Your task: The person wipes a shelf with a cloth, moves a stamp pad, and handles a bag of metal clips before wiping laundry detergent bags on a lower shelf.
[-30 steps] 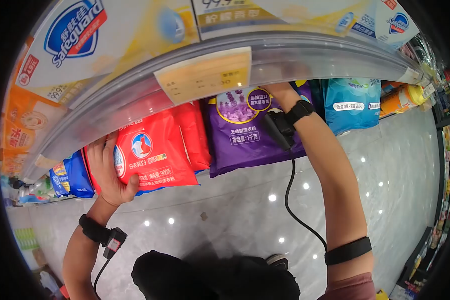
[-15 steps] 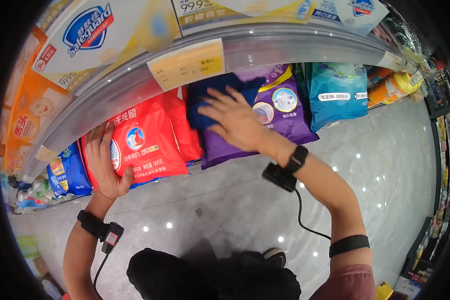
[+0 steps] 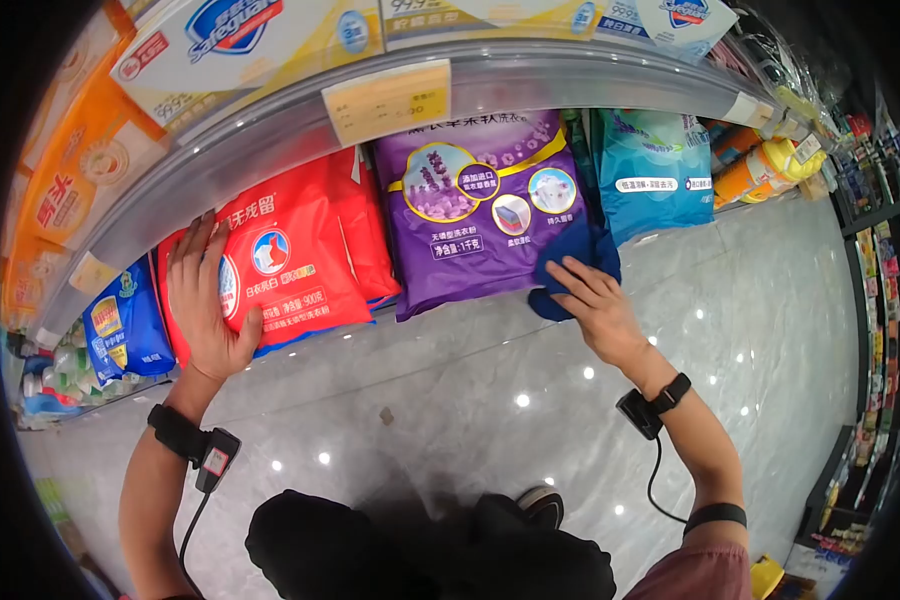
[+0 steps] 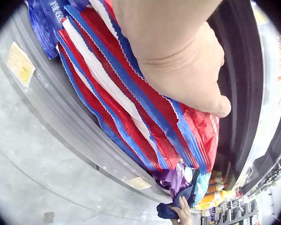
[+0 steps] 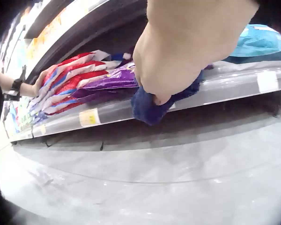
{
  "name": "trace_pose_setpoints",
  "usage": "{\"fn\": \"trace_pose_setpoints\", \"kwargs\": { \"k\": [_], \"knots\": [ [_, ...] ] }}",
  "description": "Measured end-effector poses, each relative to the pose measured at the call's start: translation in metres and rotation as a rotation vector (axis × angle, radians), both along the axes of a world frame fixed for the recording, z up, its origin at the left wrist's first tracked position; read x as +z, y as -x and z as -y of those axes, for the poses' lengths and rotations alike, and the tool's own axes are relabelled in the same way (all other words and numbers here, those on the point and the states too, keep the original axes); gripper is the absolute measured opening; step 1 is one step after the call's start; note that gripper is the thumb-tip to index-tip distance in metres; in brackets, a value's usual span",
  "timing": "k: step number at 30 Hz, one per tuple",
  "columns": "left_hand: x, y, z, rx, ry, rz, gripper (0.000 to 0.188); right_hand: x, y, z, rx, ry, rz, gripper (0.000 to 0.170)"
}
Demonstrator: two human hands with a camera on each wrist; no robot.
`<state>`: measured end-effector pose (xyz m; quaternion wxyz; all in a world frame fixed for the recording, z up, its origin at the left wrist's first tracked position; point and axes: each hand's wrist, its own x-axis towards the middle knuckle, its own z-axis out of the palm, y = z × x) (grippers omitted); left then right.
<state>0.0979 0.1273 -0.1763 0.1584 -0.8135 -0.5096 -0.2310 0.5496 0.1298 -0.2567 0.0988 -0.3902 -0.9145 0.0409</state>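
Note:
My left hand (image 3: 210, 310) rests on a red laundry powder bag (image 3: 300, 285), fingers extended over its left side and thumb spread out. The left wrist view shows this hand (image 4: 182, 70) above a row of red, white and blue bag edges (image 4: 117, 89). A dark blue cloth (image 3: 575, 255) is in my right hand (image 3: 610, 320), at the lower right corner of a purple laundry powder bag (image 3: 470, 235). In the right wrist view the cloth (image 5: 150, 108) bunches around the fingers and thumb, close over the shelf's front edge. The palm is hidden.
A teal bag (image 3: 655, 185) stands right of the purple one, with yellow-orange bottles (image 3: 760, 175) beyond. A blue bag (image 3: 125, 330) lies at the left. Above runs a shelf edge with a price tag (image 3: 390, 105), with Safeguard boxes (image 3: 260, 50) over it. Grey floor (image 3: 450, 400) lies below.
My right hand has come out from over the purple bag's top, swept the cloth across its front and moved right to its lower right corner. The left hand stays on the red bag.

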Motion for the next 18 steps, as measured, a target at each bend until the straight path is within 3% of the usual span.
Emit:
{"fn": "trace_pose_setpoints", "kwargs": {
  "k": [3, 6, 10, 13, 17, 18],
  "knots": [
    [0.000, -0.001, 0.000, 0.003, -0.009, 0.014, 0.067, 0.002, 0.011, 0.010, -0.083, -0.050, -0.037, 0.039],
    [-0.001, -0.001, 0.000, 0.010, -0.012, 0.016, 0.067, -0.027, 0.043, 0.015, -0.019, -0.112, -0.268, 0.040],
    [-0.001, -0.001, 0.000, 0.009, -0.016, 0.008, 0.067, -0.036, 0.118, 0.023, 0.271, 0.167, -0.314, 0.040],
    [-0.001, -0.001, 0.000, 0.003, -0.009, 0.004, 0.068, -0.032, 0.156, 0.019, 0.266, 0.408, -0.290, 0.049],
    [-0.001, 0.001, 0.000, 0.016, -0.009, 0.006, 0.068, -0.027, 0.161, 0.023, 0.291, 0.375, -0.411, 0.046],
    [-0.002, 0.001, 0.000, 0.018, -0.010, 0.008, 0.068, -0.022, 0.154, 0.029, 0.210, 0.547, -0.503, 0.044]
  ]
}}
